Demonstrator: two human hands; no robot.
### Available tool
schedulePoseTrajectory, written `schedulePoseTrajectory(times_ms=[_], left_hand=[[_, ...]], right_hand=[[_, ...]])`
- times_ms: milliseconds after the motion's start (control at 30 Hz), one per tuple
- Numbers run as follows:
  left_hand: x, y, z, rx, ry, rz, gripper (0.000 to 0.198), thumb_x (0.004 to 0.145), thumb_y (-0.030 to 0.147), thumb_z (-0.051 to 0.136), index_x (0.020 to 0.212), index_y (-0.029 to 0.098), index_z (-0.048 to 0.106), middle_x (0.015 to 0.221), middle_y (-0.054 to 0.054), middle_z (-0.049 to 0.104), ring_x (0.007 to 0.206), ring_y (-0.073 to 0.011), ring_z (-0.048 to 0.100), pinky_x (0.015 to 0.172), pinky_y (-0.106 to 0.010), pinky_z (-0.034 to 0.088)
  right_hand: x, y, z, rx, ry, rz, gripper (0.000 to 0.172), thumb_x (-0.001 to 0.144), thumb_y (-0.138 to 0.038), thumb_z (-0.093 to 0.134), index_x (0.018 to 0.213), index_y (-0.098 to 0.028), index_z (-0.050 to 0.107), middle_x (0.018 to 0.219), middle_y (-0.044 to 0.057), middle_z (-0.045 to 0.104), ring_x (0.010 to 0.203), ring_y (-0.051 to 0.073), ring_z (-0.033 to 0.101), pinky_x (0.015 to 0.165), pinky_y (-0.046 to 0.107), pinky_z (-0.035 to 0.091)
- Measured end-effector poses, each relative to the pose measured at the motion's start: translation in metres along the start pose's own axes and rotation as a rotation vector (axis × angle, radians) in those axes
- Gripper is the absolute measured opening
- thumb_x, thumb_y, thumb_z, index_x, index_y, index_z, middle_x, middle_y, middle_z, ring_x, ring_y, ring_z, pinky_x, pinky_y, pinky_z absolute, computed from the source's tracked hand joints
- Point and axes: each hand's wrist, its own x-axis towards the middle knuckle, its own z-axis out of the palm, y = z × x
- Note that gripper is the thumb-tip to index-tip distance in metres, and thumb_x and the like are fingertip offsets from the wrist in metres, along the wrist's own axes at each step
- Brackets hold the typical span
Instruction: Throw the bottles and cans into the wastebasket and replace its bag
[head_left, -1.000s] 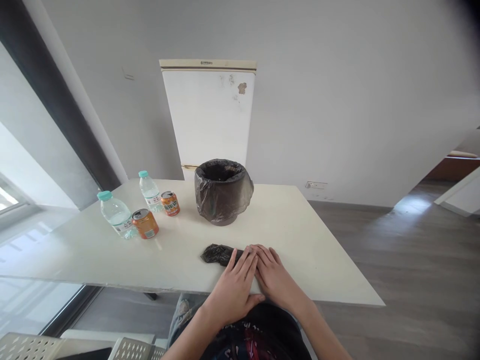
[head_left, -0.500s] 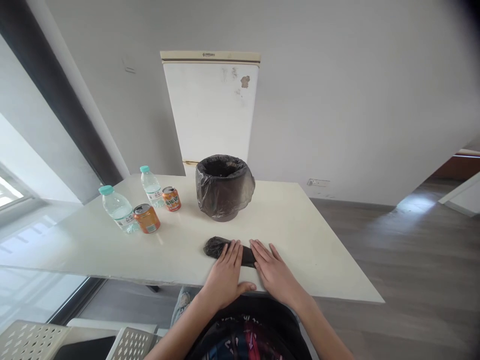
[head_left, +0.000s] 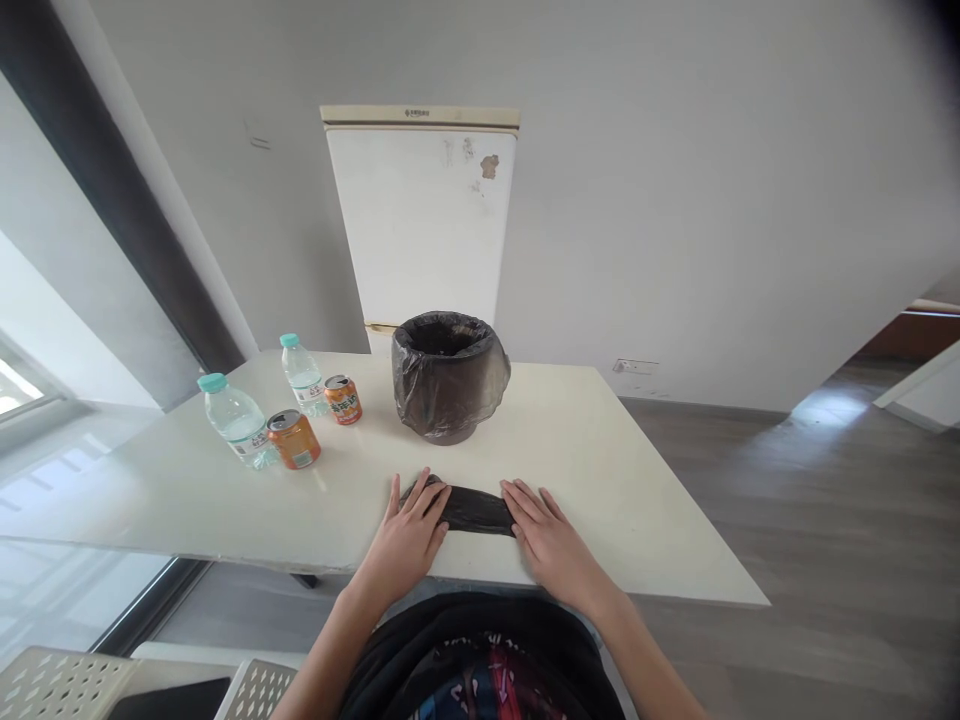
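A folded black plastic bag (head_left: pixel 474 508) lies near the front edge of the white table (head_left: pixel 600 470). My left hand (head_left: pixel 406 538) lies flat on the bag's left end, fingers spread. My right hand (head_left: pixel 551 541) lies flat on its right end, fingers stretched out. Behind the bag stands a small bin lined with a black bag (head_left: pixel 448 376).
Two water bottles (head_left: pixel 232 420) (head_left: pixel 301 375) and two orange cans (head_left: pixel 294 438) (head_left: pixel 343 399) stand at the table's left. A white fridge (head_left: pixel 421 215) is against the wall behind. White perforated chairs (head_left: pixel 52 685) show at the bottom left. Wooden floor lies to the right.
My hands started side by side on the bag's right end. The left hand has slid left along the bag to its left end, flattening it; the right hand stays.
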Motion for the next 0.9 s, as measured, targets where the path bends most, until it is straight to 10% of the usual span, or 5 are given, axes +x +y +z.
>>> schedulePoseTrajectory(times_ms=[233, 600, 767, 900], left_hand=[[-0.004, -0.002, -0.003, -0.013, 0.003, -0.108, 0.050, 0.107, 0.035, 0.048, 0.154, 0.021, 0.052, 0.126, -0.013, 0.064, 0.113, -0.0307, 0.060, 0.099, -0.049, 0.051], [0.017, 0.035, 0.002, -0.076, -0.039, -0.060, 0.048, 0.103, 0.033, 0.055, 0.149, 0.020, 0.049, 0.126, -0.012, 0.062, 0.113, -0.0312, 0.058, 0.099, -0.047, 0.048], [0.023, 0.045, 0.001, -0.109, -0.059, -0.050, 0.062, 0.103, 0.028, 0.055, 0.162, 0.029, 0.035, 0.122, -0.009, 0.061, 0.110, -0.0294, 0.059, 0.097, -0.045, 0.049], [0.024, 0.046, -0.003, -0.116, -0.070, -0.025, 0.047, 0.104, 0.028, 0.054, 0.151, 0.031, 0.050, 0.116, -0.008, 0.059, 0.104, -0.0278, 0.058, 0.095, -0.045, 0.049]], right_hand=[[-0.003, 0.011, 0.004, 0.368, 0.472, 0.402, 0.054, 0.107, -0.056, 0.040, 0.145, -0.022, 0.059, 0.147, 0.015, 0.062, 0.136, 0.032, 0.059, 0.113, 0.051, 0.052], [0.045, 0.014, -0.007, 0.341, 0.342, 0.562, 0.036, 0.090, -0.059, 0.062, 0.090, -0.023, 0.065, 0.107, 0.017, 0.069, 0.111, 0.037, 0.062, 0.088, 0.048, 0.053], [0.049, 0.012, -0.017, 1.052, 0.515, 0.492, 0.031, 0.082, -0.052, 0.073, 0.087, -0.025, 0.059, 0.088, 0.002, 0.071, 0.087, 0.026, 0.067, 0.078, 0.037, 0.053], [0.043, -0.003, -0.018, 1.684, 0.592, 0.551, 0.033, 0.084, -0.049, 0.075, 0.103, -0.023, 0.066, 0.110, 0.009, 0.078, 0.107, 0.029, 0.072, 0.090, 0.041, 0.059]])
